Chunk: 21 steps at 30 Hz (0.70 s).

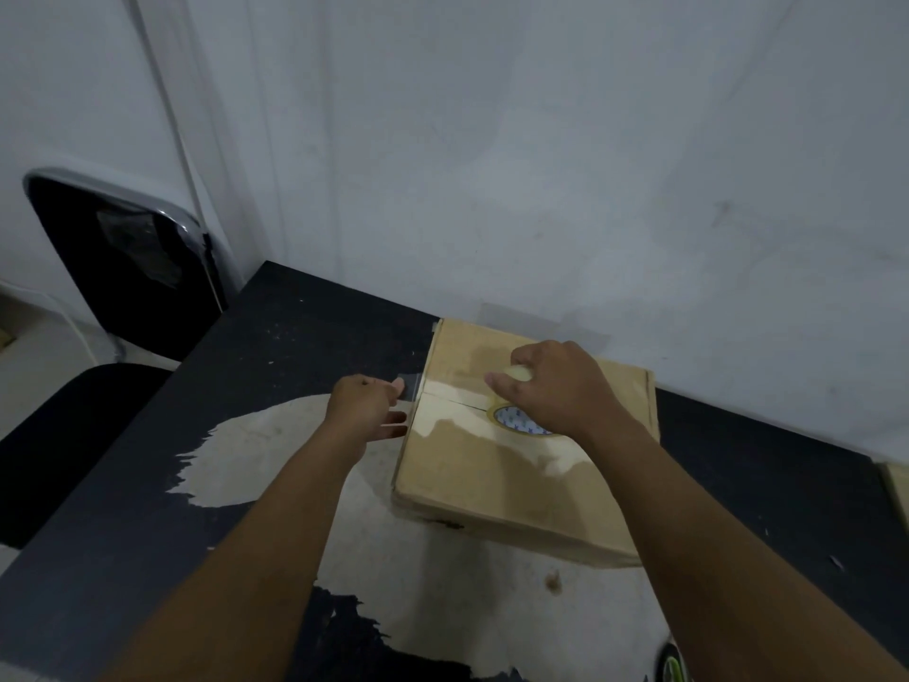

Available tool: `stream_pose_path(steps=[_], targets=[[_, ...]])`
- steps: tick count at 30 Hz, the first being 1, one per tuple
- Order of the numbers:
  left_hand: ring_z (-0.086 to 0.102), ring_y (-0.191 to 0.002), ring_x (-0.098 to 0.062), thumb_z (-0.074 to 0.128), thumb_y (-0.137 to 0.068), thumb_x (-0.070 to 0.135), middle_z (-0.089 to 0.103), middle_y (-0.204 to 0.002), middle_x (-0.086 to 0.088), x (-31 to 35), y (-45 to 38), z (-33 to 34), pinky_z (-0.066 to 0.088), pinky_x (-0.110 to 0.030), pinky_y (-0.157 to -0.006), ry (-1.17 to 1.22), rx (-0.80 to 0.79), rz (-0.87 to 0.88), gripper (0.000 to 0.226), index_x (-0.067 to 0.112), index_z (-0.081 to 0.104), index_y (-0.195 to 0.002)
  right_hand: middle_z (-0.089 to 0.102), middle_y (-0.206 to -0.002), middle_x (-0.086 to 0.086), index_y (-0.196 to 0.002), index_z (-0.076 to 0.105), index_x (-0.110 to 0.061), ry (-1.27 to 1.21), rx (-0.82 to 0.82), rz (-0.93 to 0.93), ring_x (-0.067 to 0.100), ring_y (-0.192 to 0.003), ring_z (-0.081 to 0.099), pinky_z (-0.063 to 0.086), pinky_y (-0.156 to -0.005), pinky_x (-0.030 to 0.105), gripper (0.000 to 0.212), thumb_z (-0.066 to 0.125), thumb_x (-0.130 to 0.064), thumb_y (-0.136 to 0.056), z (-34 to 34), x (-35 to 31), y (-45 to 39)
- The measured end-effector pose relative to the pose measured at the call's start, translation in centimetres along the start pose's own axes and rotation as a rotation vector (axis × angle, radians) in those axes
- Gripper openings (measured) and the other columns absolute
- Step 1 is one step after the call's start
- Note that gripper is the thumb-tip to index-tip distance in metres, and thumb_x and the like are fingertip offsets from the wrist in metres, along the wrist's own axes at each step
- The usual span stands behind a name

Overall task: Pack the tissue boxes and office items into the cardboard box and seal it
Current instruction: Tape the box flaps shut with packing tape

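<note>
A closed cardboard box [497, 489] lies on the dark worn table [147, 558], against the wall. Its top flaps meet in a seam. My right hand [551, 386] grips a roll of clear tape [516, 421] resting on the box top over that seam. A strip of clear tape runs from the roll leftward across the seam and past the box's left edge. My left hand [366, 408] pinches the free end of that strip [410, 383] just beyond the left edge of the box. The box's contents are hidden.
A black chair with a chrome frame [123, 268] stands left of the table, its seat [64, 435] close to the table edge. A white wall rises right behind the box. A pale object [897, 489] shows at the right edge, a green-black thing [671, 662] at the bottom.
</note>
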State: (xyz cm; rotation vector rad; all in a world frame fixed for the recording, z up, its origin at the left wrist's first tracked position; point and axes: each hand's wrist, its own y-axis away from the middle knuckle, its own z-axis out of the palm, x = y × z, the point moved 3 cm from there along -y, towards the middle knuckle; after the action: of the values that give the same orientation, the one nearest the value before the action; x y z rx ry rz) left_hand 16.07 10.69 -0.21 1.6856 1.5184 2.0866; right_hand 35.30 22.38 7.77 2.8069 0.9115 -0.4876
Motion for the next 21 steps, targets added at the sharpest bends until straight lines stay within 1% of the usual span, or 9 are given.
stream_pose_path(steps=[3, 5, 9, 11, 14, 17, 18, 19, 21], targets=[[0.068, -0.090, -0.027, 0.068, -0.098, 0.016, 0.064, -0.110, -0.013, -0.2, -0.3, 0.2, 0.058, -0.037, -0.062, -0.010, 0.004, -0.045, 0.018, 0.004, 0.064, -0.111, 0.073, -0.120, 0.002, -0.121, 0.072, -0.015, -0.003, -0.012, 0.009, 0.026, -0.113, 0.064, 0.049, -0.086, 0.034, 0.056, 0.060, -0.059, -0.088, 0.1, 0.0, 0.0], [0.068, -0.097, -0.028, 0.070, -0.097, 0.020, 0.067, -0.112, -0.011, -0.6, -0.8, 0.4, 0.059, -0.040, -0.068, -0.012, -0.013, -0.091, 0.022, 0.005, 0.066, -0.112, 0.074, -0.112, 0.005, -0.116, 0.073, -0.014, 0.003, -0.011, 0.006, 0.028, -0.108, 0.065, 0.042, -0.077, 0.029, 0.054, 0.060, -0.058, -0.089, 0.2, 0.0, 0.0], [0.065, -0.107, -0.028, 0.068, -0.096, 0.029, 0.074, -0.110, -0.008, -1.8, -0.7, 1.1, 0.054, -0.047, -0.097, 0.001, -0.067, -0.205, 0.026, 0.008, 0.069, -0.112, 0.074, -0.105, 0.008, -0.110, 0.074, -0.014, 0.016, 0.012, 0.012, 0.029, -0.102, 0.065, 0.033, -0.073, 0.027, 0.050, 0.060, -0.057, -0.089, 0.2, -0.1, 0.0], [0.062, -0.108, -0.026, 0.064, -0.097, 0.027, 0.072, -0.106, -0.005, -1.7, -0.2, 1.7, 0.049, -0.047, -0.105, 0.033, -0.099, -0.247, 0.018, 0.011, 0.068, -0.106, 0.075, -0.107, 0.005, -0.113, 0.074, -0.016, 0.030, 0.016, 0.014, 0.028, -0.103, 0.065, 0.033, -0.073, 0.027, 0.051, 0.059, -0.058, -0.089, 0.4, -0.1, 0.0], [0.062, -0.097, -0.026, 0.057, -0.096, 0.019, 0.066, -0.094, -0.005, -1.3, -0.2, 2.3, 0.054, -0.040, -0.093, 0.109, -0.060, -0.272, 0.015, 0.012, 0.069, -0.092, 0.074, -0.114, 0.001, -0.117, 0.073, -0.018, 0.042, 0.019, 0.020, 0.026, -0.108, 0.064, 0.038, -0.075, 0.028, 0.052, 0.059, -0.059, -0.088, 0.6, -0.4, -0.1], [0.059, -0.071, -0.025, 0.050, -0.098, 0.016, 0.062, -0.083, -0.010, -2.5, -0.1, 2.4, 0.051, -0.028, -0.051, 0.101, 0.002, -0.275, 0.022, 0.005, 0.069, -0.094, 0.073, -0.116, -0.001, -0.117, 0.073, -0.020, 0.060, 0.019, 0.017, 0.025, -0.111, 0.063, 0.038, -0.076, 0.029, 0.051, 0.059, -0.059, -0.088, 0.8, -0.6, -0.2], [0.061, -0.072, -0.026, 0.052, -0.096, 0.015, 0.066, -0.088, -0.012, -3.2, -0.3, 2.5, 0.049, -0.027, -0.046, 0.101, 0.003, -0.281, 0.022, 0.004, 0.069, -0.105, 0.073, -0.116, -0.001, -0.117, 0.073, -0.020, 0.068, 0.019, 0.015, 0.025, -0.111, 0.063, 0.039, -0.076, 0.029, 0.051, 0.058, -0.059, -0.088, 0.9, -0.6, -0.3], [0.065, -0.084, -0.029, 0.055, -0.095, 0.015, 0.067, -0.104, -0.015, -3.9, -0.3, 2.5, 0.050, -0.030, -0.051, 0.085, 0.033, -0.270, 0.030, 0.005, 0.063, -0.122, 0.073, -0.116, 0.000, -0.118, 0.072, -0.021, 0.072, 0.020, 0.013, 0.025, -0.111, 0.063, 0.040, -0.077, 0.030, 0.051, 0.058, -0.059, -0.088, 1.0, -0.7, -0.2], [0.061, -0.110, -0.031, 0.061, -0.097, 0.017, 0.055, -0.136, -0.018, -4.2, -0.6, 1.7, 0.052, -0.037, -0.075, 0.036, 0.241, -0.126, 0.048, 0.009, 0.045, -0.142, 0.074, -0.113, 0.000, -0.118, 0.072, -0.021, 0.069, 0.029, 0.007, 0.026, -0.109, 0.063, 0.039, -0.075, 0.029, 0.051, 0.058, -0.059, -0.089, 1.0, -0.6, -0.2]])
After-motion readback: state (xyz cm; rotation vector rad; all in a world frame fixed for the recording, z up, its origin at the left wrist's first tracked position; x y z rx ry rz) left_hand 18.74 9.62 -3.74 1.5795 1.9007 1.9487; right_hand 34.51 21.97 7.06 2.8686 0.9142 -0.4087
